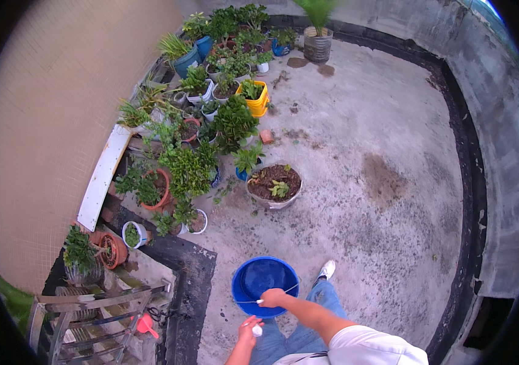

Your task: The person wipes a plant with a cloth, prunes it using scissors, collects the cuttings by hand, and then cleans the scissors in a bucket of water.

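My right hand point(272, 297) is closed around the white grip of the wire handle on a blue plastic bucket point(239, 279). The bucket is in front of my legs; whether it holds water I cannot tell. Close to its near side, my left hand point(246, 332) holds a small white object point(257, 330), too small to name. Beyond the bucket, a round pale pot point(274, 204) of dark soil bears a few small leafy plants.
Many potted plants crowd the left side, among them a yellow square bucket point(259, 106) and a terracotta pot point(166, 194). A metal railing point(99, 299) and a red dipper point(144, 324) lie lower left. A brick piece point(266, 136) rests on the concrete floor point(332, 219). A concrete wall point(506, 150) curves along the right.
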Available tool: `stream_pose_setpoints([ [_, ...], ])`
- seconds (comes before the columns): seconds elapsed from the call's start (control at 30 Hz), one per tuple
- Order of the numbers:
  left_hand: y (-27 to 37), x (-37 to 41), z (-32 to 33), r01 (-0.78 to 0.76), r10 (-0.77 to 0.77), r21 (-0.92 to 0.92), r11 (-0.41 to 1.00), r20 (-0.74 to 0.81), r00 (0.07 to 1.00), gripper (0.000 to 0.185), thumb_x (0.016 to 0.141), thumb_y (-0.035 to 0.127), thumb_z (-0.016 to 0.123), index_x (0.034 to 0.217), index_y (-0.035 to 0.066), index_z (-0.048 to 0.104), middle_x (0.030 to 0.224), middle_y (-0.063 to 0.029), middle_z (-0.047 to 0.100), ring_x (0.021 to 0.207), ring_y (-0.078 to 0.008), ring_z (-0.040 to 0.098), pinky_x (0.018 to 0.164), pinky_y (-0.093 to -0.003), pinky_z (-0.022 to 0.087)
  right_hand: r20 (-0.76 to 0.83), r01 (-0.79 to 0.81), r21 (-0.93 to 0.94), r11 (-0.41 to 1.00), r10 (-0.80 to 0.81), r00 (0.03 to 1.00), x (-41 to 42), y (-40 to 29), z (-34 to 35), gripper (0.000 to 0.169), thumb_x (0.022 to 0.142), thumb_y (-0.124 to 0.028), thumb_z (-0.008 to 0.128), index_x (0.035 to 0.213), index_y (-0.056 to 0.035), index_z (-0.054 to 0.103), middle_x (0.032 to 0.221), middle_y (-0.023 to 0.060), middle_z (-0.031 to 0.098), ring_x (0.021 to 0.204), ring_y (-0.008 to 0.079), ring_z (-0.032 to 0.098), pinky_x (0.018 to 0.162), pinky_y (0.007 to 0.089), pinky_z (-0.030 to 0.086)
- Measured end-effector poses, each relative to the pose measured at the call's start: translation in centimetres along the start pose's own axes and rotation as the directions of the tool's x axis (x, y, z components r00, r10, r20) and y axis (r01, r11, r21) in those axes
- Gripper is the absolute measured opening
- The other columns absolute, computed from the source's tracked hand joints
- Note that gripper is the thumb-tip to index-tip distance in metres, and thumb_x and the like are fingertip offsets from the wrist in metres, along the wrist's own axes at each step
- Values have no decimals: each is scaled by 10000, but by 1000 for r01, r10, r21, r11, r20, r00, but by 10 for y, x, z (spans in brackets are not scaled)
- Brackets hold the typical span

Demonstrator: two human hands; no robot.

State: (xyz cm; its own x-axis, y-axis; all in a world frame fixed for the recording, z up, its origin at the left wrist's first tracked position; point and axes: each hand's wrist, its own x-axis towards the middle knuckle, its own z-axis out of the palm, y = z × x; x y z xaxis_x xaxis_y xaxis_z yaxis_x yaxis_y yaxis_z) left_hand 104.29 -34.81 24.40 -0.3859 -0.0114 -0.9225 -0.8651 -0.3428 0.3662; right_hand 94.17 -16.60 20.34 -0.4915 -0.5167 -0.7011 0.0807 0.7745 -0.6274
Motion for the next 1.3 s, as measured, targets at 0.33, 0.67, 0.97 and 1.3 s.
stream_pose_setpoints([
  [0.33,-32,31,283,219,-118,-164,962,472,874,258,824,135,572,1064,148,476,977,-15,584,852,-156,593,680,-322,492,-261,-108,558,823,297,919,-155,116,-108,568,795,-594,433,911,-87,660,912,173,640,899,317,607,773,395,471],
  [0.67,-32,60,507,367,-372,169,915,704,605,101,867,204,509,927,131,547,803,-29,620,685,-179,610,570,-333,502,-457,-234,500,834,483,747,-249,261,-214,531,862,-519,356,943,-84,650,892,191,633,866,327,609,764,417,466],
  [0.97,92,62,770,604,-520,201,771,747,415,77,818,108,533,888,76,541,735,-71,613,620,-230,609,517,-344,491,-484,-369,389,844,529,697,-299,373,-461,603,887,-537,275,939,-82,668,881,208,630,898,354,595,805,407,448],
  [1.3,214,181,846,333,-333,84,939,459,823,246,658,-56,510,873,61,544,782,-81,579,697,-228,583,587,-345,473,-257,-441,236,866,493,831,-217,371,-674,593,902,-519,250,931,-83,652,896,198,628,877,374,588,783,461,449],
])
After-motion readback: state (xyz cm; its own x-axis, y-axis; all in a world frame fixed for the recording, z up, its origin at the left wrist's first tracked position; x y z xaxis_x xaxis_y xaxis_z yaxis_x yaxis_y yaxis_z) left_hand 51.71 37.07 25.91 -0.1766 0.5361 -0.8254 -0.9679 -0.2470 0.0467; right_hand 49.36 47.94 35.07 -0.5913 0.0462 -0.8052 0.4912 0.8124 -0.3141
